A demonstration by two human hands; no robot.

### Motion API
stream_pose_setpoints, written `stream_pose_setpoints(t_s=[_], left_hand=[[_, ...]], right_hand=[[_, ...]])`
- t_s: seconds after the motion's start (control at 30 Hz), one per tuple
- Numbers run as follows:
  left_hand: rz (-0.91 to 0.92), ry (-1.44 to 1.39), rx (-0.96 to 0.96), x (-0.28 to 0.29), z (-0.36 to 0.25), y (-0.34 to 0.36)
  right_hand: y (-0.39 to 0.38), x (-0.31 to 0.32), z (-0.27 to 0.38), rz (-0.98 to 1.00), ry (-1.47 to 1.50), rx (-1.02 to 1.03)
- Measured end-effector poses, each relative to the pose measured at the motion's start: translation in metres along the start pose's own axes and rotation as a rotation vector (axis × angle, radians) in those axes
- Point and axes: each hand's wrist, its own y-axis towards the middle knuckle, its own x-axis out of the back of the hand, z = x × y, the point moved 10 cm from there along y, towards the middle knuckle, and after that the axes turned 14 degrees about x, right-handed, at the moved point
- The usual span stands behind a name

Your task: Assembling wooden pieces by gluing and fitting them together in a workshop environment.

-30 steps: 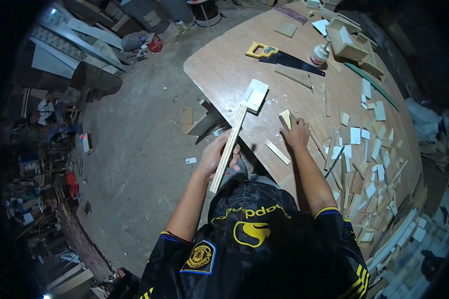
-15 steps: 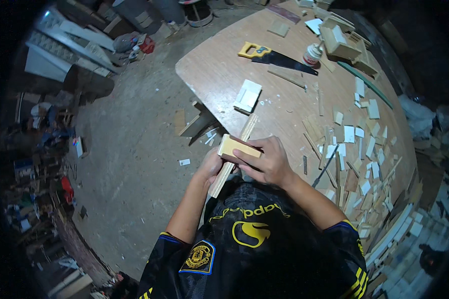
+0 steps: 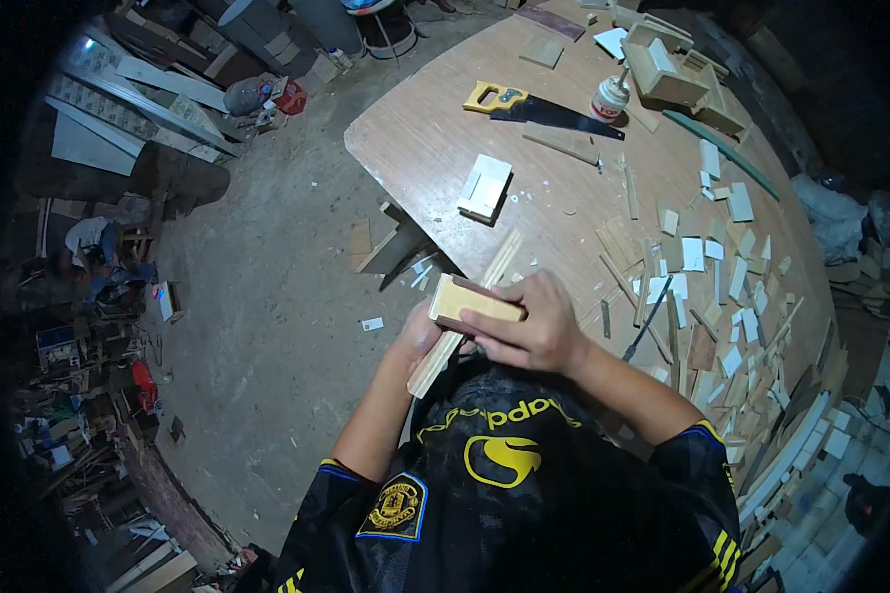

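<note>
My right hand [image 3: 539,321] grips a sanding block [image 3: 477,301], a pale wooden block with a red-brown sheet along its long sides. Its thumb and fingers clasp the two sides. Beneath the block, a long pale wood strip [image 3: 430,371] runs slantwise, one end towards the table corner and the other near my shirt. Closed round the strip from the left is my left hand [image 3: 422,331], its fingers mostly hidden under the block. Block and strip appear to touch, held in front of my body at the table's edge.
On the table [image 3: 415,128] lie a small white-topped wooden piece [image 3: 486,186], a yellow-handled saw [image 3: 544,111], a white bottle [image 3: 610,99] and a hammer [image 3: 561,143]. Many wood offcuts [image 3: 692,254] cover the right side. A wooden box-like model [image 3: 663,74] stands at the back.
The strip's ends have turned slightly, the far one rightwards and the near one leftwards. Both hands keep their hold, and the whole view has shifted a little.
</note>
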Motion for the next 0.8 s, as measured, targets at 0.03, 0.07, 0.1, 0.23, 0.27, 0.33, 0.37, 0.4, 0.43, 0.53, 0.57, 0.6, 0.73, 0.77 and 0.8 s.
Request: stream_pose_setpoints(t_s=[0.03,0.07,0.1,0.23,0.27,0.33,0.37,0.4,0.43,0.53,0.57,0.6,0.73,0.77,0.8], left_hand=[[0.157,0.095,-0.038,0.011,0.004,0.007],[0.214,0.075,-0.061,0.006,-0.002,0.003],[0.261,0.060,-0.057,0.005,0.000,-0.001],[0.462,-0.052,-0.033,0.003,-0.006,-0.012],[0.450,-0.061,-0.112,0.010,-0.012,-0.011],[0.281,-0.159,-0.134,0.029,-0.012,-0.008],[0.221,-0.167,-0.127,0.036,-0.009,-0.009],[0.218,-0.170,-0.127,0.041,-0.005,-0.008],[0.170,-0.105,-0.137,0.052,0.000,-0.004],[0.160,-0.042,-0.162,0.053,0.005,-0.004],[0.140,-0.056,-0.173,0.053,0.005,-0.004],[0.122,-0.069,-0.184,0.053,0.005,-0.003],[0.036,-0.078,-0.249,0.058,0.002,-0.002],[0.015,0.082,-0.298,0.055,-0.001,-0.003],[0.014,0.083,-0.299,0.055,0.000,-0.003]], right_hand=[[-0.003,-0.003,-0.008,0.004,-0.069,0.023],[-0.005,0.003,-0.035,-0.017,-0.166,-0.047],[-0.028,0.007,-0.083,-0.031,-0.296,-0.242],[-0.121,0.015,-0.195,-0.029,-0.174,-0.807],[-0.134,0.007,-0.198,-0.023,-0.171,-0.809],[-0.174,-0.001,-0.204,-0.037,-0.320,-0.908],[-0.191,-0.016,-0.207,0.040,-0.302,-0.995],[-0.209,-0.029,-0.206,0.136,-0.340,-1.071],[-0.222,-0.039,-0.203,0.169,-0.364,-1.066],[-0.244,-0.050,-0.192,0.218,-0.400,-1.076],[-0.248,-0.052,-0.190,0.230,-0.412,-1.087],[-0.252,-0.053,-0.188,0.232,-0.412,-1.091],[-0.230,-0.056,-0.164,0.259,-0.538,-0.884],[-0.213,-0.054,-0.148,0.233,-0.630,-0.750],[-0.208,-0.054,-0.139,0.232,-0.629,-0.750]])
